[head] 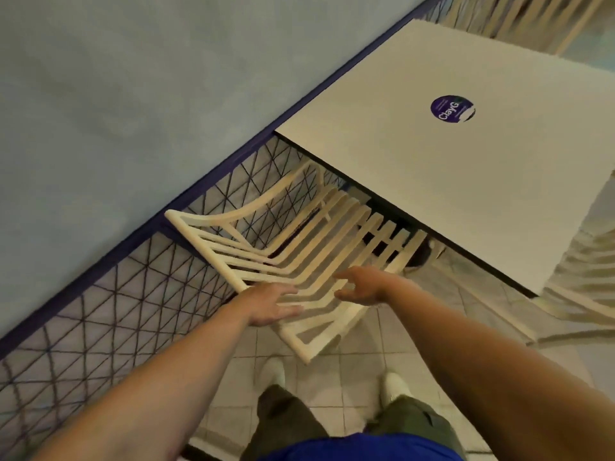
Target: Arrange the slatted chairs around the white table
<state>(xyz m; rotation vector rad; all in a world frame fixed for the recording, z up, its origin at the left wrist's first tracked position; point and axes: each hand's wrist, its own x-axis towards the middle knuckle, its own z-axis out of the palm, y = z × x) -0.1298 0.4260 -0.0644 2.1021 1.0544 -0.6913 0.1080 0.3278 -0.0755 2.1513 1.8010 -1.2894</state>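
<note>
A cream slatted chair (233,241) stands in front of me, its seat partly tucked under the near edge of the white square table (416,168). My left hand (271,304) lies flat, fingers spread, on the top of the chair's slatted back. My right hand (361,286) hovers just over the same slats with its fingers curled and apart, holding nothing. A round purple sticker (452,108) sits on the tabletop.
A purple-framed wire mesh fence (109,311) runs diagonally along the left, close beside the chair. More slatted chairs stand at the right side of the table (579,287) and beyond its far corner (532,15). My feet stand on pale floor tiles (336,367).
</note>
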